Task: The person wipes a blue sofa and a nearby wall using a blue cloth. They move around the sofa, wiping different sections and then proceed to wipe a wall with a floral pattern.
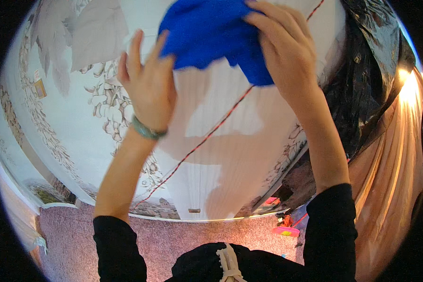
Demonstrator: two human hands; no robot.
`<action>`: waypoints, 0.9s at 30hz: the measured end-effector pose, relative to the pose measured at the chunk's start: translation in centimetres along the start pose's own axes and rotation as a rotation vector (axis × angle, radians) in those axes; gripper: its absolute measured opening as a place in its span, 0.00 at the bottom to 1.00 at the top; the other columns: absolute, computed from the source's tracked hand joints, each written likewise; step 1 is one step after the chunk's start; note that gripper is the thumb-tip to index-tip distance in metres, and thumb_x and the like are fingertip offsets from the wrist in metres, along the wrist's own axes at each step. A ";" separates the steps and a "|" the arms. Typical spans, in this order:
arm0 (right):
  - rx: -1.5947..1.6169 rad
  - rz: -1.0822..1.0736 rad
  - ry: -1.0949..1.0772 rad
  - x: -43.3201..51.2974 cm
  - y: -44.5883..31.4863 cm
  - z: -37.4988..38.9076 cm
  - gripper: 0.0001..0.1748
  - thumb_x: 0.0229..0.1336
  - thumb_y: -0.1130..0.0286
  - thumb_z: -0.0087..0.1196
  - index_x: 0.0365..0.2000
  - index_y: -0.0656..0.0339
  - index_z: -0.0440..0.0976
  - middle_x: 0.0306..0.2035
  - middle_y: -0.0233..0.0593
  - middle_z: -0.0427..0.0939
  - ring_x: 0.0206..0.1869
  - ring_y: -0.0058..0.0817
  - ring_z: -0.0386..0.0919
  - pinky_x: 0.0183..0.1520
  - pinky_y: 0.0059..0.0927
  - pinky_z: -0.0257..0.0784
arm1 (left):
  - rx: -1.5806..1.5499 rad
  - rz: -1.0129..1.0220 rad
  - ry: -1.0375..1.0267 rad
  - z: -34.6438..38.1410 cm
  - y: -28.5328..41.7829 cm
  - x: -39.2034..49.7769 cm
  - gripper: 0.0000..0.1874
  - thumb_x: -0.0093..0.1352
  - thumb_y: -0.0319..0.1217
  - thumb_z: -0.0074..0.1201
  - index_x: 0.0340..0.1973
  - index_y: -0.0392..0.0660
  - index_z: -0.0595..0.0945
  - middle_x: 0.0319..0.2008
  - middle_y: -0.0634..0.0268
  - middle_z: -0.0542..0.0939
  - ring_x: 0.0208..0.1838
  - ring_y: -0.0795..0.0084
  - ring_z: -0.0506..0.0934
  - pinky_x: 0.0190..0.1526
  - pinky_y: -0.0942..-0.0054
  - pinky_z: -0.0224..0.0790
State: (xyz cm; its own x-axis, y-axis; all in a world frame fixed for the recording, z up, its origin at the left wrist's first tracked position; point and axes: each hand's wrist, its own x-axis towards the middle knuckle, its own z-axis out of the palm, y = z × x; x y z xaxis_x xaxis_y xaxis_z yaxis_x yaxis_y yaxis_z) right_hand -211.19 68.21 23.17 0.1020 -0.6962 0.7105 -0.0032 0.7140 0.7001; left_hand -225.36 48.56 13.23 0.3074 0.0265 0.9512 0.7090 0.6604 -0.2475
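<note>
A piece of bright blue cloth [211, 35] is raised at the top middle, its upper edge cut off by the picture. My right hand [285, 46] grips its right side, fingers over the front. At the left edge, my left hand [151, 77] is blurred; its index finger and thumb side meet the cloth while the other fingers spread apart. Whether those fingers pinch the fabric is unclear. A twisted red and black cord [204, 141] runs diagonally, passes out of sight at the cloth and shows again at upper right. A green band circles my left wrist.
Behind stands a pale wall [204, 183] with printed hanging flowers. Dark shiny sheeting [359, 81] hangs at right, above a lamp-lit beige curtain [384, 169]. Below lies mottled carpet [155, 243], with a pink object [285, 231] near the wall's foot.
</note>
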 end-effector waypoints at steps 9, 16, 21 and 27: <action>0.146 0.425 -0.325 -18.1 -3.9 -9.1 0.14 0.43 0.81 0.58 0.36 0.63 0.79 0.48 0.40 0.81 0.48 0.43 0.76 0.51 0.39 0.73 | -0.480 0.066 -0.487 1.7 22.4 -15.5 0.23 0.63 0.33 0.54 0.55 0.46 0.78 0.69 0.56 0.67 0.74 0.54 0.60 0.70 0.46 0.43; 0.126 0.401 -0.354 -23.0 -1.0 -7.7 0.13 0.47 0.76 0.55 0.36 0.60 0.79 0.48 0.35 0.80 0.48 0.37 0.76 0.50 0.37 0.72 | -0.193 -0.153 -0.579 8.9 21.0 -16.5 0.19 0.64 0.24 0.50 0.51 0.44 0.76 0.71 0.59 0.64 0.75 0.54 0.57 0.70 0.47 0.43; 0.081 0.424 -0.201 -20.7 3.6 -4.2 0.16 0.43 0.83 0.56 0.37 0.61 0.79 0.47 0.36 0.80 0.47 0.40 0.76 0.50 0.39 0.72 | -0.090 -0.274 -0.442 10.5 18.7 -12.2 0.20 0.61 0.20 0.48 0.50 0.41 0.75 0.71 0.58 0.64 0.75 0.49 0.56 0.71 0.47 0.43; 0.124 0.387 -0.215 -21.1 0.8 0.2 0.14 0.47 0.75 0.55 0.38 0.57 0.80 0.46 0.32 0.80 0.48 0.34 0.75 0.52 0.37 0.69 | -0.204 -0.601 -0.505 8.4 21.4 -14.6 0.30 0.58 0.18 0.43 0.59 0.33 0.66 0.72 0.43 0.56 0.76 0.41 0.50 0.71 0.43 0.40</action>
State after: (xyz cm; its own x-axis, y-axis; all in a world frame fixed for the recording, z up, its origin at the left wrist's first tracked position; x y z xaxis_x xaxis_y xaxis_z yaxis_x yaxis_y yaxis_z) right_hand -213.59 83.40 8.77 -0.1391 -0.3888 0.9108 -0.1212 0.9195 0.3740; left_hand -220.00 68.66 -4.41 -0.4518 0.0785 0.8887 0.7787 0.5207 0.3499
